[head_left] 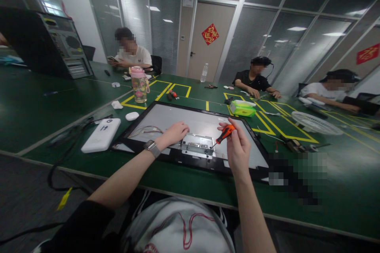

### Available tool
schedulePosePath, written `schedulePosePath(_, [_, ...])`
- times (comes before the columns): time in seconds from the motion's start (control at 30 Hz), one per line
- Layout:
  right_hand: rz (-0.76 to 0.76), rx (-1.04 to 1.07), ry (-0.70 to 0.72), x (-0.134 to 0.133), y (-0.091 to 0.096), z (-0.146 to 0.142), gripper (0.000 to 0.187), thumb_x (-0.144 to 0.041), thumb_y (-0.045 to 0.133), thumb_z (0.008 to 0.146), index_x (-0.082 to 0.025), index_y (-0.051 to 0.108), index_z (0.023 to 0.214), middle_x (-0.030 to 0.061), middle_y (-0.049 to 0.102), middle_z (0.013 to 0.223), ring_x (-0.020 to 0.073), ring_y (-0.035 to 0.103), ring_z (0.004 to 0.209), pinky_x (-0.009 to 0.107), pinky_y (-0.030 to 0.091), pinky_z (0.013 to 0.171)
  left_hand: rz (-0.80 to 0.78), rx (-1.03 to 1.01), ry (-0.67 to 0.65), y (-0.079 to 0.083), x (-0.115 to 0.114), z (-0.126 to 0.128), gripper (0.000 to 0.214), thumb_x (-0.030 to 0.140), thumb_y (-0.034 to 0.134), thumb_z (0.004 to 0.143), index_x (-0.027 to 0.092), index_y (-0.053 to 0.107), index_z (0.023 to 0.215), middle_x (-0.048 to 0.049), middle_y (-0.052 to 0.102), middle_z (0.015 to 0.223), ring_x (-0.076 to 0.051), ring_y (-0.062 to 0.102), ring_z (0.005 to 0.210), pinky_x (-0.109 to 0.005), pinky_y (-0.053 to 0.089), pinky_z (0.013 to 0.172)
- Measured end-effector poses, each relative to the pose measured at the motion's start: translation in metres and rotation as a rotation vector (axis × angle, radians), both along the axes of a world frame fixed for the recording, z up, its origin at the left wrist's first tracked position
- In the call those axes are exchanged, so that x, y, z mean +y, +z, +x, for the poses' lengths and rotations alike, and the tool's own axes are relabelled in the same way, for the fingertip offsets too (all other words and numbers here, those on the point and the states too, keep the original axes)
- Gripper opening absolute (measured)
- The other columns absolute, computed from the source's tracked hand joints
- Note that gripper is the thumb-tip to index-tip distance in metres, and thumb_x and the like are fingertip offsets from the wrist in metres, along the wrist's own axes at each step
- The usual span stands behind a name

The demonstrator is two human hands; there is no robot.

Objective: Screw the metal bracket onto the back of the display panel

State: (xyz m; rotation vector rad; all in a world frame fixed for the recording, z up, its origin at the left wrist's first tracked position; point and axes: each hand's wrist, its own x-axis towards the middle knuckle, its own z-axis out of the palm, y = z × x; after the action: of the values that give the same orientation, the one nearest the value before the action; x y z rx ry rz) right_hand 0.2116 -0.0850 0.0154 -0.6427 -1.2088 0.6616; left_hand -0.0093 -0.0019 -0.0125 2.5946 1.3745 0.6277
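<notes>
A large flat display panel (pixel 198 118) with a black frame lies face down on the green table, its grey back up. A metal bracket (pixel 198 142) sits near the panel's front edge. My right hand (pixel 239 146) is closed around the orange and black handle of a screwdriver (pixel 225 133). The screwdriver slants down to the left, its tip at the bracket's right end. My left hand (pixel 175 133) rests on the panel at the bracket's left end, fingers stretched out and partly hidden. Thin cables (pixel 147 129) run along the panel left of it.
Left of the panel are a white power bank (pixel 101 136), a white oval case (pixel 132 116) and a pink-capped bottle (pixel 139 85). Behind it lie a green tissue pack (pixel 242 108) and an orange-black tool (pixel 172 94). A computer tower (pixel 50 43) stands far left. Several people sit across.
</notes>
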Motion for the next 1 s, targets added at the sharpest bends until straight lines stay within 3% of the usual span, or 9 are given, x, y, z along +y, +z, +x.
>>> schedulePosePath(0.1, [-0.020,0.011,-0.014,-0.0005,0.0003,-0.0001,0.030,-0.034,0.057,0.089,-0.021,0.065,0.115,0.0081,0.071,0.099,0.0206,0.067,0.089,0.040,0.050,0.084,0.000,0.000,0.004,-0.0010,0.0004,-0.0003,0.031,0.019,0.038,0.094,0.014,0.069,0.099,-0.0086,0.063,0.096,-0.020,0.059,0.095,-0.032,0.046,0.089])
schedulePosePath(0.33, [-0.030,0.081,-0.082,0.0011,0.0012,0.0013,0.016,-0.025,0.076,0.069,-0.021,0.066,0.081,0.0009,0.061,0.085,0.0143,0.059,0.078,0.028,0.047,0.071,-0.003,-0.016,0.000,-0.0010,0.0004,-0.0007,0.031,0.018,0.039,0.094,0.015,0.069,0.099,-0.0079,0.063,0.095,-0.019,0.060,0.093,-0.030,0.047,0.087])
schedulePosePath(0.47, [-0.003,0.064,-0.160,0.0031,-0.0008,0.0029,0.013,-0.031,0.069,0.078,-0.020,0.068,0.087,0.0019,0.060,0.088,0.0129,0.057,0.075,0.028,0.046,0.070,-0.009,-0.013,0.001,0.0001,0.0000,-0.0005,0.031,0.018,0.038,0.094,0.015,0.069,0.099,-0.0081,0.063,0.096,-0.020,0.060,0.093,-0.031,0.047,0.088])
schedulePosePath(0.63, [0.018,-0.007,-0.158,0.0023,-0.0019,0.0017,0.027,-0.034,0.052,0.090,-0.020,0.068,0.106,0.0077,0.068,0.100,0.0203,0.064,0.092,0.039,0.047,0.087,-0.003,-0.017,-0.003,0.0000,-0.0002,-0.0004,0.031,0.018,0.038,0.094,0.014,0.069,0.099,-0.0086,0.063,0.096,-0.020,0.060,0.094,-0.032,0.046,0.090])
schedulePosePath(0.73, [0.016,-0.005,-0.136,0.0013,-0.0013,0.0010,0.026,-0.034,0.056,0.088,-0.020,0.068,0.107,0.0074,0.069,0.098,0.0205,0.065,0.092,0.039,0.048,0.087,-0.008,-0.012,0.000,-0.0003,0.0001,-0.0002,0.032,0.018,0.038,0.094,0.014,0.069,0.099,-0.0087,0.063,0.095,-0.020,0.060,0.093,-0.032,0.047,0.088])
schedulePosePath(1.0, [-0.003,0.009,-0.233,0.0030,-0.0011,0.0029,0.018,-0.028,0.072,0.075,-0.020,0.067,0.090,0.0011,0.061,0.086,0.0125,0.058,0.074,0.026,0.046,0.069,0.002,0.005,0.007,-0.0005,0.0004,-0.0003,0.031,0.019,0.038,0.094,0.015,0.069,0.099,-0.0081,0.063,0.096,-0.019,0.060,0.092,-0.031,0.047,0.087])
